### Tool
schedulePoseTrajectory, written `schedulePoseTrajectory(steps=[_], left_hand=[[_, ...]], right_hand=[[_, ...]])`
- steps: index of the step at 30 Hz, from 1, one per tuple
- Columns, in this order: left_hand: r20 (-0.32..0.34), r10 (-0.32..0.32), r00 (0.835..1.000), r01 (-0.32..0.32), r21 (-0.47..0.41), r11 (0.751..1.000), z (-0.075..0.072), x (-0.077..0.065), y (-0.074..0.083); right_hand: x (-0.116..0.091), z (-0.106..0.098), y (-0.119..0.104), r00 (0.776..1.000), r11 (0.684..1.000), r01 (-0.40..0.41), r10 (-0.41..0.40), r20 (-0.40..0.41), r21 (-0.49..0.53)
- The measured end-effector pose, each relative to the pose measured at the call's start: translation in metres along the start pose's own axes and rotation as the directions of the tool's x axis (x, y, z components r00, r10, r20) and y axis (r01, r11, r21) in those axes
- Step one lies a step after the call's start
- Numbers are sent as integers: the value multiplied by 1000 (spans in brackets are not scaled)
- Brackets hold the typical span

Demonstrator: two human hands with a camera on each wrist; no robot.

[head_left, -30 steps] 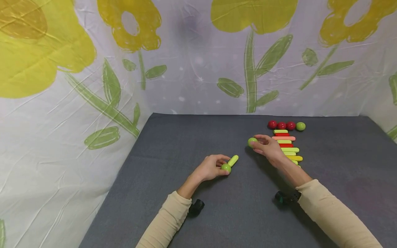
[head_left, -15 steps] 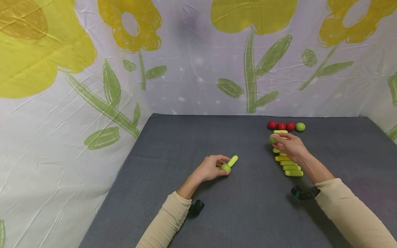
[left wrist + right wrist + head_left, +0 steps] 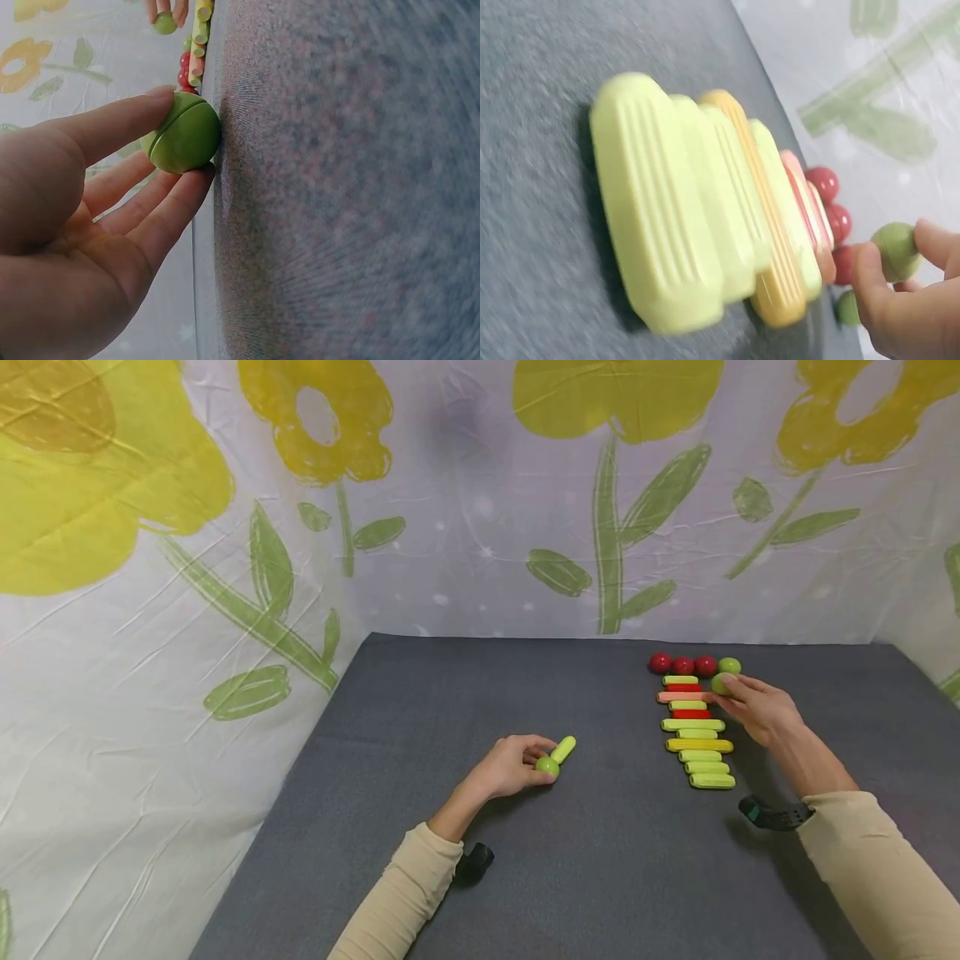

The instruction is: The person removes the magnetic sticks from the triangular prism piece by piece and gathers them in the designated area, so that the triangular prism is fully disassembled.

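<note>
My left hand pinches a green ball low at the middle of the table. Close up in the left wrist view, that ball shows a groove around it, between thumb and fingertips. A short yellow-green ridged stick lies just beyond it. Over on the right, my right hand holds another green ball between thumb and fingers, raised above the cloth. It hovers beside the far end of a column of coloured sticks, just in front of a resting green ball.
Three red balls and the resting green ball form a row at the back right. Yellow-green, red, pink and yellow sticks run toward me below that row. A dark grey cloth covers the table, with a flower-print curtain behind it.
My right hand has carried its green ball rightward, across the column of sticks, to near the row of balls. My left hand stays in place with its ball.
</note>
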State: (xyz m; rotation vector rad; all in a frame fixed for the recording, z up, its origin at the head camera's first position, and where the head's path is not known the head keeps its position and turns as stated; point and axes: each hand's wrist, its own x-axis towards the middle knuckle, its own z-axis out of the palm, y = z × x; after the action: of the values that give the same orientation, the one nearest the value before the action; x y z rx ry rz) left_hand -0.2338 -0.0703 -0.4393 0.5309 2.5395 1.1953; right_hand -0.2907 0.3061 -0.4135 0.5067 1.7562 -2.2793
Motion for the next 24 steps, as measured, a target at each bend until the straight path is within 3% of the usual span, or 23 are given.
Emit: schedulePoseTrajectory(steps=[4, 9, 15, 20, 24], left_hand=[[2, -4, 1000, 4, -1, 1000, 0, 0, 0], [7, -11, 1000, 11, 2, 1000, 0, -1, 0], [8, -14, 1000, 14, 13, 1000, 1, 0, -1], [6, -8, 1000, 8, 23, 1000, -1, 2, -1], [12, -11, 1000, 11, 19, 1000, -2, 2, -1]], right_hand=[[4, -10, -2, 1000, 1000, 4, -3, -23, 7], [12, -23, -3, 989, 999, 5, 0, -149, 33], [26, -34, -2, 956, 998, -5, 22, -294, 57], [36, -35, -3, 908, 1000, -22, 20, -418, 1], [41, -37, -4, 890, 998, -46, 20, -455, -45]])
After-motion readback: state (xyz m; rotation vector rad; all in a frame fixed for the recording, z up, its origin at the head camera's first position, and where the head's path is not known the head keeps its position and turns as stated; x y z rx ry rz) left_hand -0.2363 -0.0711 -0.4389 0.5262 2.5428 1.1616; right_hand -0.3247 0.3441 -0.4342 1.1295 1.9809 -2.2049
